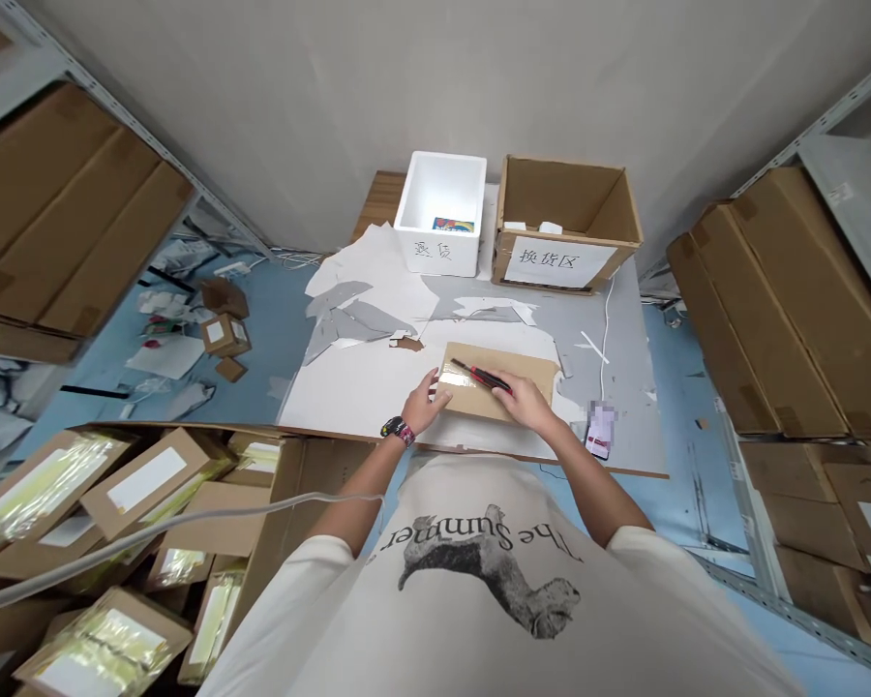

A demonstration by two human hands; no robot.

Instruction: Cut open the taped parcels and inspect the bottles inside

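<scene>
The left hand [422, 402] lies open, fingers spread, pressing on a taped cardboard mailer [529, 366], apparently to stop it sliding. The right hand [524, 402] closes around a red utility knife [488, 378] above the tape. The mailer rests on white paper [355, 387] covering the desk [628, 407].

A flat cardboard parcel [529, 363] lies square-on, clear tape [459, 378] shining across its left end. A red-and-black box cutter [490, 378] lies across it, tip toward ten o'clock.
</scene>
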